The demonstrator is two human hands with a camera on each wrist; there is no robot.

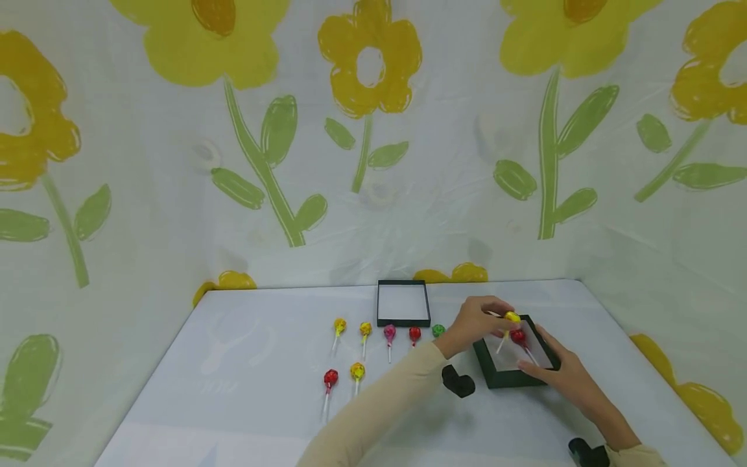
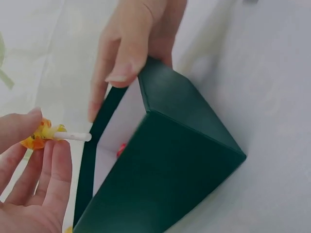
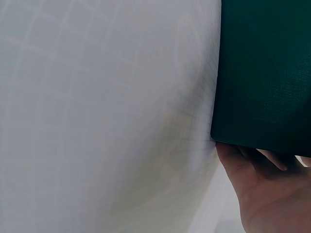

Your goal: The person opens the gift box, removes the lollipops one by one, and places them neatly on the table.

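Observation:
My left hand (image 1: 474, 322) pinches a yellow lollipop (image 1: 512, 316) over the open dark green box (image 1: 515, 379). In the left wrist view the lollipop's wrapped head (image 2: 36, 138) is between thumb and fingers, its white stick (image 2: 73, 136) pointing toward the box rim. Inside the box lies a red lollipop (image 1: 518, 336), of which only a bit of red shows in the left wrist view. My right hand (image 1: 565, 376) grips the box by its right side, thumb over the near rim. The right wrist view has its fingers under the edge of a green box wall (image 3: 265, 73).
A shallow tray with dark green rim (image 1: 403, 322) lies at the table's back. Left of the box is a row of lollipops: yellow (image 1: 340, 326), yellow, pink (image 1: 390, 333), red and green (image 1: 438, 331). Nearer are a red lollipop (image 1: 331, 378) and a yellow one (image 1: 357, 371). Flowered cloth surrounds the table.

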